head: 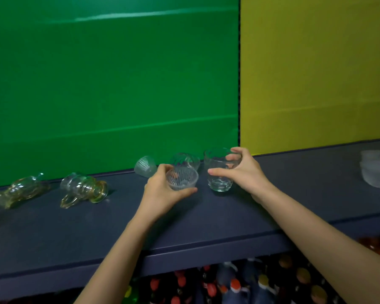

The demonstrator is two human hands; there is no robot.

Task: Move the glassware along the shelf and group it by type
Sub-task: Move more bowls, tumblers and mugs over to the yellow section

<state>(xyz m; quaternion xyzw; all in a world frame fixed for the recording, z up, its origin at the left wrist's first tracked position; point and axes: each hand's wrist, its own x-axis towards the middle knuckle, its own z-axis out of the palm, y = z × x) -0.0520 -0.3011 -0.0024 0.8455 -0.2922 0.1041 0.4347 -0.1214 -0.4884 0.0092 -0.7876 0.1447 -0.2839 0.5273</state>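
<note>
While the left hand (162, 189) curls thumb and fingers around a small ribbed bowl (182, 178), the right hand (244, 172) grips a clear tumbler (219, 172) just beside it, thumb in front and fingers over the far rim. Both pieces are at or just above the dark shelf (206, 220), and I cannot tell whether either is lifted. Just behind the left hand a second ribbed bowl (145, 166) lies tipped on its side. Between the two hands, further back, a patterned glass (184, 161) lies tilted near the wall. Well out to the left of the left hand, two amber-tinted jugs (83, 188) lie on their sides near each other. Far to the right of the right hand stands a stack of frosted bowls (376, 168). The sorting looks only partly done. The stack seems one finished group and the jugs are roughly together, but the bowls and glasses around the hands are mixed and need separating, and the tipped pieces want righting
</note>
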